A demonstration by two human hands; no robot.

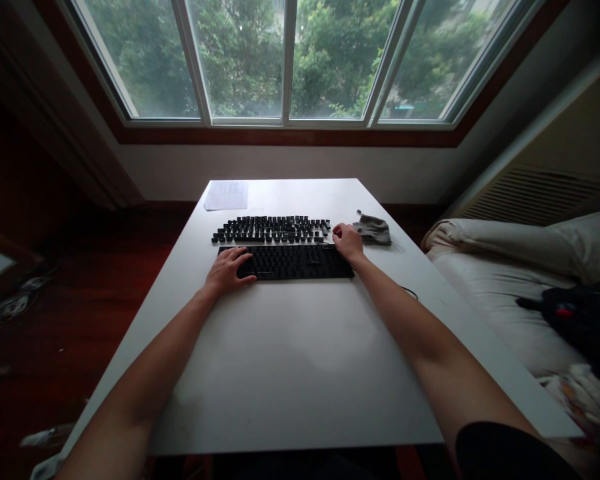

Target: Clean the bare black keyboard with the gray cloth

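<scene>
A black keyboard base (295,262) lies across the far half of the white table (290,373). Behind it, several loose black keycaps (271,229) are laid out in rows. My left hand (229,269) rests on the keyboard's left end with its fingers spread flat over it. My right hand (349,241) sits at the keyboard's far right corner, next to the keycap rows, with its fingers curled in a pinch; what they hold is too small to make out.
A crumpled grey cloth (373,230) lies just right of my right hand. A sheet of paper (226,195) sits at the far left of the table. A pale sofa (525,293) with dark items stands to the right. A window runs behind.
</scene>
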